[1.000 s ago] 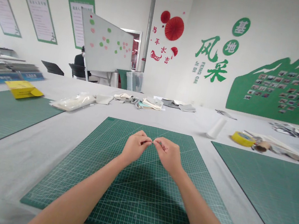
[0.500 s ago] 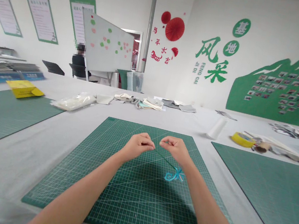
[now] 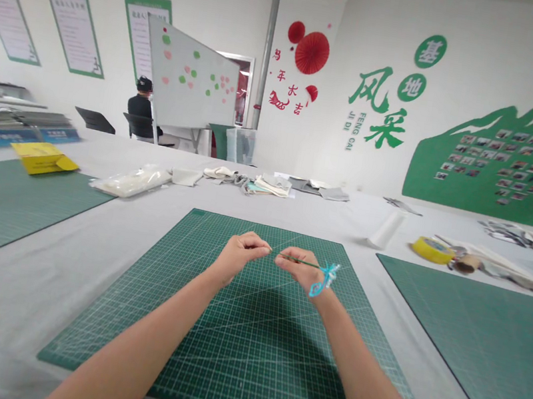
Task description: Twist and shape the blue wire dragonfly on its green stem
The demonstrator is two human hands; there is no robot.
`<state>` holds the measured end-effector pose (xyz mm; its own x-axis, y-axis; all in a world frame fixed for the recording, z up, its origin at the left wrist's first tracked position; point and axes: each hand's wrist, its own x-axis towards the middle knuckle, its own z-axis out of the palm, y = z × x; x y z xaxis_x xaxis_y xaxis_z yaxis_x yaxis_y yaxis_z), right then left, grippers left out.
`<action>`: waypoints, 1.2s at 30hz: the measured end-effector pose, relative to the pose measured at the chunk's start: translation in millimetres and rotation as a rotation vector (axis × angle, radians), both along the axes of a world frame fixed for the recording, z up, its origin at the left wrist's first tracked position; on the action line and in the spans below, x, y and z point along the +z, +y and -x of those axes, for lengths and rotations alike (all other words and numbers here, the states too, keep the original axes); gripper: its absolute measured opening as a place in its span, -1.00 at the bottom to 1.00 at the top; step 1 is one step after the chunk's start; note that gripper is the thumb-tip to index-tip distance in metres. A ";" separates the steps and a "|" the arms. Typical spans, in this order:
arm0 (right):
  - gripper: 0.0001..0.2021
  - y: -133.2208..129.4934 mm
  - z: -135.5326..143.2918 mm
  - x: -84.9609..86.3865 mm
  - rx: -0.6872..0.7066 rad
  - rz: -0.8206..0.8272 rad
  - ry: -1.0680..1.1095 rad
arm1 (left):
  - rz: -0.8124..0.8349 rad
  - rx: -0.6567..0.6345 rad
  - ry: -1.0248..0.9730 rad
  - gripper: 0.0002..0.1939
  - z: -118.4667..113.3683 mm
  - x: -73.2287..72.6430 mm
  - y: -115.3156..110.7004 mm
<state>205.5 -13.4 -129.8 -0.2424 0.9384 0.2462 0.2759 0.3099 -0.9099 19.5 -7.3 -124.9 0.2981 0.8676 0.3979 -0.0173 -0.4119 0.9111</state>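
Observation:
Both hands are raised close together over a green gridded cutting mat (image 3: 243, 344). A thin dark green stem ends in a bright blue flower-like ornament (image 3: 325, 278), with a curled loop hanging below its petals. The stem runs across my right hand (image 3: 300, 269), which is closed in a pinch near its free end; the ornament sits beside the wrist. My left hand (image 3: 242, 253) is also closed, thumb and forefinger pinched, its tips a small gap from the right fingertips. Whatever lies between the left fingertips is too small to make out.
Other cutting mats (image 3: 478, 334) lie to the right and left. Toward the back are a plastic-wrapped packet (image 3: 132, 180), fabric scraps (image 3: 269, 185), a white roll (image 3: 387, 229) and yellow tape (image 3: 433, 249). A yellow card (image 3: 44, 159) stands at left. A person (image 3: 140, 105) sits by a whiteboard.
The blue ornament has swung up and slightly right, from below my right hand to beside its wrist. The stem now lies nearly level. My left hand has shifted slightly left and up.

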 end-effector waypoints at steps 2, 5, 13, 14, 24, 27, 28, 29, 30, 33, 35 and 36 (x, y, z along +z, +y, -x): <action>-0.78 0.4 6.4 -4.7 -0.043 -0.076 -0.048 | 0.026 0.079 -0.035 -0.82 -1.3 -2.8 1.5; -0.82 -4.4 16.9 -7.3 -0.078 -0.167 -0.101 | 0.051 0.159 -0.063 -0.82 -3.5 -6.0 2.6; -0.84 -24.0 32.1 -3.7 -0.169 -0.407 -0.342 | -0.085 0.334 0.105 -0.88 -4.3 -11.7 4.8; -0.84 -24.9 32.5 -3.8 -0.169 -0.439 -0.371 | -0.128 0.358 0.152 -0.89 -4.0 -11.6 4.4; -0.78 -28.7 20.9 2.4 -0.280 -0.629 -0.459 | -0.347 0.298 0.385 -0.86 -8.2 -6.0 -5.5; -0.78 -28.0 16.4 6.1 -0.303 -0.607 -0.462 | -0.375 0.205 0.430 -0.83 -9.5 -4.3 -8.1; -0.78 -27.4 15.3 7.3 -0.307 -0.596 -0.455 | -0.381 0.179 0.443 -0.82 -9.6 -3.5 -8.8; -0.78 -26.6 14.2 8.5 -0.311 -0.581 -0.445 | -0.385 0.157 0.451 -0.81 -9.6 -2.7 -9.4; -0.78 -25.5 13.1 9.7 -0.318 -0.563 -0.432 | -0.386 0.137 0.454 -0.81 -9.4 -1.9 -9.7; -0.81 -20.2 7.7 12.5 -0.331 -0.481 -0.390 | -0.375 0.066 0.433 -0.82 -7.9 0.4 -9.3; -0.81 -15.1 1.1 13.4 -0.298 -0.400 -0.352 | -0.355 0.015 0.392 -0.83 -6.4 1.4 -7.9; -0.82 -12.3 -3.0 13.5 -0.259 -0.349 -0.328 | -0.339 -0.010 0.368 -0.84 -5.5 1.8 -7.0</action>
